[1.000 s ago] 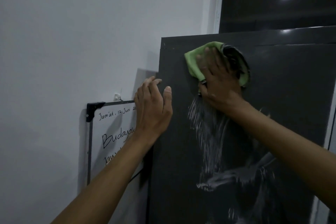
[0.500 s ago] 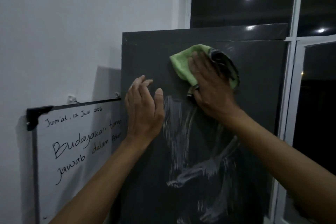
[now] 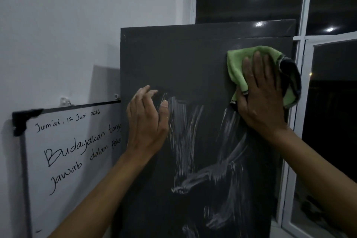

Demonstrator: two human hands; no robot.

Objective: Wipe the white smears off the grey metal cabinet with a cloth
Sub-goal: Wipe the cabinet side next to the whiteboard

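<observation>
Whiteboard [image 3: 73,152] legibly dated "Jum'at, 12 Juni 2026". Grey cabinet [image 3: 183,67] streaked with white smears [image 3: 185,141] mid-panel. Right hand [image 3: 260,92] flat-fingered pressing green cloth [image 3: 237,63]; left hand [image 3: 148,121] open-fingered against panel

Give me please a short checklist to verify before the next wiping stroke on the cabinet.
1. Right hand presses green cloth flat on cabinet: ok.
2. Left hand braces cabinet, fingers straight: ok.
3. Left hand out of the cloth's path: ok.
4. White smears removed: not ok, many remain below the cloth.
5. Cloth clean enough: cannot tell.
</observation>
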